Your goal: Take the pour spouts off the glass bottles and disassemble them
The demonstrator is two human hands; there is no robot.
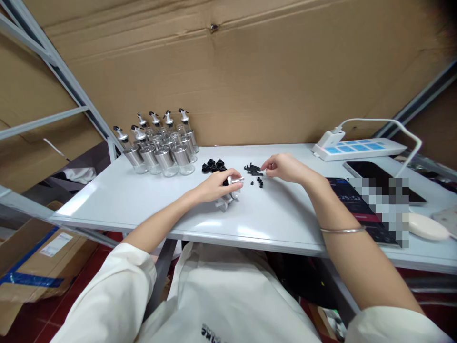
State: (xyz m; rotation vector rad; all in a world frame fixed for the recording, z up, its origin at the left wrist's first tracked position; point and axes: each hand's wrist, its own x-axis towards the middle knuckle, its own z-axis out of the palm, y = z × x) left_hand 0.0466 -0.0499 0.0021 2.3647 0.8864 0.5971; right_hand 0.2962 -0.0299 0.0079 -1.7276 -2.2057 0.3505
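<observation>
My left hand [217, 185] is closed around a silver pourer spout [236, 180], its narrow tip pointing right. Just below that hand, more silver spout pieces [223, 204] lie on the table, partly covered by the fingers. My right hand [283, 167] has its fingertips pinched at the edge of a small pile of thin black parts [253, 168]; whatever is between them is too small to make out. Tiny black caps [260, 183] lie just below the pile. Round black stoppers [213, 166] are grouped beyond my left hand.
Several glass-and-steel oil bottles [164, 157] stand at the back left, some with pourers fitted. On the right are a white power strip [360, 148] with a plugged cable, a phone [378, 178], a dark screen device [339, 190] and a cream-coloured mouse-like object [426, 226]. Cardboard [250, 76] walls the back.
</observation>
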